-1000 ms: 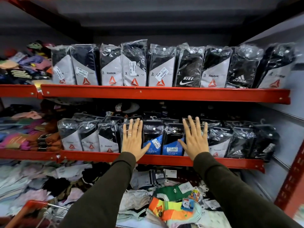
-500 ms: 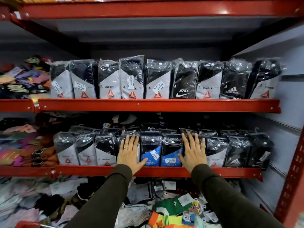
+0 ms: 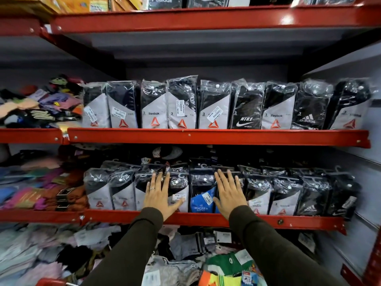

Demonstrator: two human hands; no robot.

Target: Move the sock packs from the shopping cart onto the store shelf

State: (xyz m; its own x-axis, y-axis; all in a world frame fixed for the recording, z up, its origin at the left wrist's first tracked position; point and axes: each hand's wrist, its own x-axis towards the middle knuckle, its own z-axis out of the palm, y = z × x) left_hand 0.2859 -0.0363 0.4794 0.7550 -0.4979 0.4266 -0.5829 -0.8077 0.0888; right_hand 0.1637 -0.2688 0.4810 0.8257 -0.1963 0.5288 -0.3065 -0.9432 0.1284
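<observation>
A row of black sock packs [image 3: 284, 195] in clear plastic stands upright on the lower red shelf [image 3: 206, 218]. My left hand [image 3: 159, 196] lies flat, fingers spread, against a grey-and-black Reebok pack [image 3: 179, 190]. My right hand [image 3: 228, 193] lies flat on the packs just right of a blue Jockey pack [image 3: 202, 195]. Neither hand grips anything. A second row of sock packs [image 3: 214, 106] lines the shelf above. Only a red corner of the shopping cart [image 3: 51, 282] shows at the bottom left.
Loose colourful socks [image 3: 41, 195] are piled on the shelves to the left. A heap of loose socks and small packs [image 3: 185, 261] fills the level below. A red upright post [image 3: 373, 263] stands at the right. Another shelf beam [image 3: 206, 19] runs overhead.
The view has tilted upward, so the top shelf shows and the cart has nearly left the frame. Both hands stay flat on the lower row, the right one shifted slightly left.
</observation>
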